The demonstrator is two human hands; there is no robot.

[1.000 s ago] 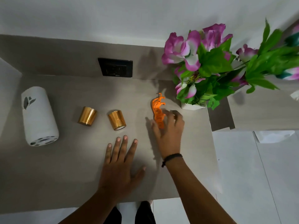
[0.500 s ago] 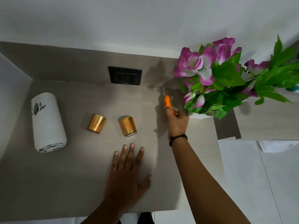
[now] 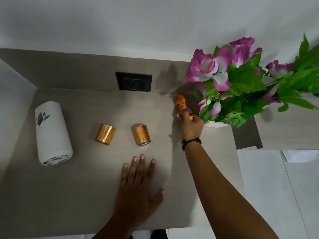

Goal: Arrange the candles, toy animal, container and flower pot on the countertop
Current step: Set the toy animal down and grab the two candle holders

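Note:
My right hand (image 3: pixel 190 124) grips the rear of an orange striped toy tiger (image 3: pixel 180 102), held at the back of the countertop (image 3: pixel 86 187) beside the flower pot. The white flower pot (image 3: pixel 217 123) carries pink flowers and green leaves that hide most of it. Two gold candles (image 3: pixel 105 134) (image 3: pixel 141 135) stand side by side mid-counter, left of my right hand. A white container (image 3: pixel 52 133) with a leaf cut-out lies on its side at the far left. My left hand (image 3: pixel 138 183) rests flat on the counter, fingers spread, in front of the candles.
A black wall socket (image 3: pixel 134 81) sits in the backsplash behind the candles. The counter ends at the right in a notch (image 3: pixel 246 135) by a lower shelf. White floor tiles (image 3: pixel 276 195) show at the lower right.
My right hand has carried the toy tiger from mid-counter back towards the wall, next to the flower pot. The left hand stays flat in place.

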